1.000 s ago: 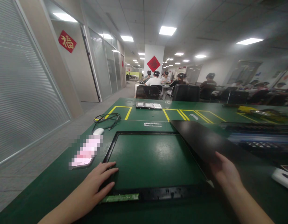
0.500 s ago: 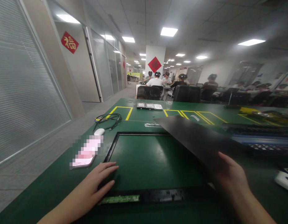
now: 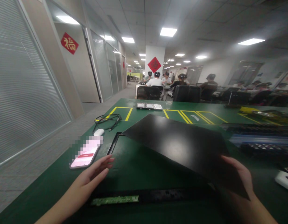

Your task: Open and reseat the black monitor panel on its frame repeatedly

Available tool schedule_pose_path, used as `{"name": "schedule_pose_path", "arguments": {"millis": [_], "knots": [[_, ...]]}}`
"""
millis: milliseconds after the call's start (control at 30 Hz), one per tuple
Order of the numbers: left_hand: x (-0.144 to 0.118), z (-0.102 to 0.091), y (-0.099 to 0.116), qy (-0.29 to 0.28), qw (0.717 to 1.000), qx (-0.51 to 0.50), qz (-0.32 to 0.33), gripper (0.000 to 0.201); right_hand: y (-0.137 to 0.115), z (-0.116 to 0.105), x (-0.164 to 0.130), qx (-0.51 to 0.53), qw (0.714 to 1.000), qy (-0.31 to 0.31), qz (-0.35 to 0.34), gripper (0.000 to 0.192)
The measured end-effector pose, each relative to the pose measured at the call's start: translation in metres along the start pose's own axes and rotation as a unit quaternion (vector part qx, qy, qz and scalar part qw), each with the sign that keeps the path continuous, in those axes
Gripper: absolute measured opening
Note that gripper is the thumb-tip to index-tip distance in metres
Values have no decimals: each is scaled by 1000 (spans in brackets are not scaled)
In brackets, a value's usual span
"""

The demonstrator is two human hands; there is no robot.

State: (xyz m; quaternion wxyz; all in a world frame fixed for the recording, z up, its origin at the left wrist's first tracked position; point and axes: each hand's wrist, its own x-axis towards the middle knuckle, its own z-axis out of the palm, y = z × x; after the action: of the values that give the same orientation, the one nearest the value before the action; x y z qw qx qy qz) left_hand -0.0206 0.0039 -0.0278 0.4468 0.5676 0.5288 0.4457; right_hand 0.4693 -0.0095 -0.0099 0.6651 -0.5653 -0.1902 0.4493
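1. Right hand (image 3: 240, 177) grips the dark sheet (image 3: 174, 144) by its near right edge, tilted above the black frame (image 3: 167, 195).
2. Left hand (image 3: 93, 179), fingers loose and holding nothing, is beside the frame's left side; contact is unclear.
3. The frame lies on the green table (image 3: 48, 196), partly hidden.
4. Phone (image 3: 85, 157), mouse (image 3: 98, 132) and coiled cable (image 3: 119, 116) lie left.

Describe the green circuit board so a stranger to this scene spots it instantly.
On the green table, find the black frame partly hidden by the black panel. Follow its near edge leftward, to below the left hand in the picture. The circuit board is the speckled strip there, brighter green than the table, while the stretch to its right is black.
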Motion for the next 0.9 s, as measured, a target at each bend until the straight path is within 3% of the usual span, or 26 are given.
{"name": "schedule_pose_path", "arguments": {"millis": [133,267,400,533,633,767,900], "knots": [[3,1,5,37,990,-115,-68,54,-4,4,-8,31,995,74,51,11],[1,6,18,51,966,-220,-128,58,-7,6,-12,24,997,46,57,11],[-2,8,25,43,953,-262,-144,55,-7,3,-12,40,995,26,90,14],[-3,5,28,5,937,-313,-155,47,-4,1,-12,19,999,38,33,14],[-3,4,33,18,922,-342,-179,47,-1,0,-12,-23,998,41,-29,14],[-4,6,40,79,915,-330,-216,64,5,1,-15,-48,995,35,-85,17],[-9,4,42,77,907,-314,-271,88,8,5,-18,-41,997,23,-54,9]]}}
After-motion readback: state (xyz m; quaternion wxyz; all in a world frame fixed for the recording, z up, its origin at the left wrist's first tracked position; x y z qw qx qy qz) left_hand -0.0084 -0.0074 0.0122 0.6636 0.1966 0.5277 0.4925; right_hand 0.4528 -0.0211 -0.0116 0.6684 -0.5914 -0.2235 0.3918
